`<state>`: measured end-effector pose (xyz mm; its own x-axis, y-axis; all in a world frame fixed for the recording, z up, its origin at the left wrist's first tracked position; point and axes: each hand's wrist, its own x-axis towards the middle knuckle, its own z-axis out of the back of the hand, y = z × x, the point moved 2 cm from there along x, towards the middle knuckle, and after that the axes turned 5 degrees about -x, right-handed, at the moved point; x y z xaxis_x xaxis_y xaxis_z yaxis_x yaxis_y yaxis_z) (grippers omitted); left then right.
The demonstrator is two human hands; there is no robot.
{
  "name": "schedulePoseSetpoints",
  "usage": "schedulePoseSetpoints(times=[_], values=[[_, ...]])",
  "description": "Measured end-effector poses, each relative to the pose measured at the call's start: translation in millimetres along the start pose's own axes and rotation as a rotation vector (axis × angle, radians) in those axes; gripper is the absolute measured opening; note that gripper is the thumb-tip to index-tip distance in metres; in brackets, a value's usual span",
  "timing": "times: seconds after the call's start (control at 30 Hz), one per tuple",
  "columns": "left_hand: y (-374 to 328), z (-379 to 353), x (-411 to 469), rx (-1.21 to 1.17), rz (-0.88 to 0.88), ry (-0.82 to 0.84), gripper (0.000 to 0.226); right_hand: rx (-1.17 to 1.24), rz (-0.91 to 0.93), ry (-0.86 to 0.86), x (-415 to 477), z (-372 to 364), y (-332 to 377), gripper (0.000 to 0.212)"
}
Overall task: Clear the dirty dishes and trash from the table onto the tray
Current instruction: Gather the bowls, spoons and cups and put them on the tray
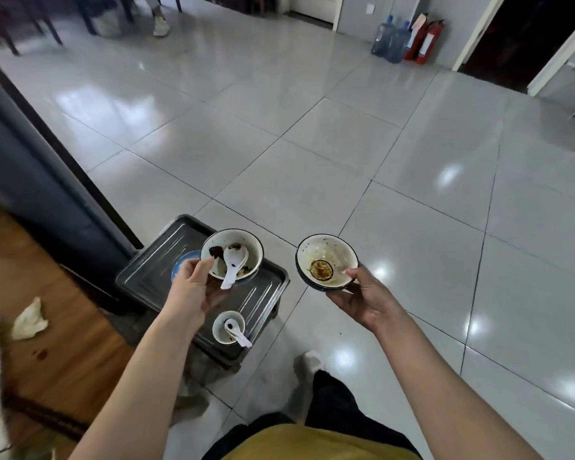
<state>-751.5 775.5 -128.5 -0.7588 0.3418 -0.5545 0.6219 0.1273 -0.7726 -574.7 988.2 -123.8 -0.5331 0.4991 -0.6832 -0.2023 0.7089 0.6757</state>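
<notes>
My left hand (193, 287) grips a spoon bowl (236, 260) over the tray (146, 277), my right hand (369, 300) grips an empty bowl (326, 262) beside it; a cup (228, 327) sits aboard, and a napkin (30, 320) waits on the table (73, 343).

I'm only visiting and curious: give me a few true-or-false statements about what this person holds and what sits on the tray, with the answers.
1. The left hand grips a dirty bowl with a white spoon in it. True.
2. The second bowl, in the right hand, also holds a spoon. False: only brown residue.
3. A small cup stands on the tray. True.
4. Both bowls hang over the tray. False: the second bowl is over the floor tiles beside it.
5. No trash remains on the wooden table. False: a crumpled napkin lies there.
</notes>
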Motion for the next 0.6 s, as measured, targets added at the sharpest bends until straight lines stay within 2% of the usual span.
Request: schedulePoseSetpoints(times=[0.2, 0.47, 0.6], values=[[4.8, -1.8, 21.1, -0.042, -0.047, -0.120, 0.012, -0.111, -0.105, 0.107, 58.1, -25.0, 10.8, 0.024], [22.5, -19.7, 37.1, -0.250, -0.061, -0.404, 0.014, -0.245, -0.246, 0.314, 133.8, -59.9, 44.0, 0.037], [29.4, -31.1, 40.6, -0.334, -0.082, -0.517, 0.015, -0.361, -0.294, 0.420, 165.5, -74.3, 57.6, 0.036]])
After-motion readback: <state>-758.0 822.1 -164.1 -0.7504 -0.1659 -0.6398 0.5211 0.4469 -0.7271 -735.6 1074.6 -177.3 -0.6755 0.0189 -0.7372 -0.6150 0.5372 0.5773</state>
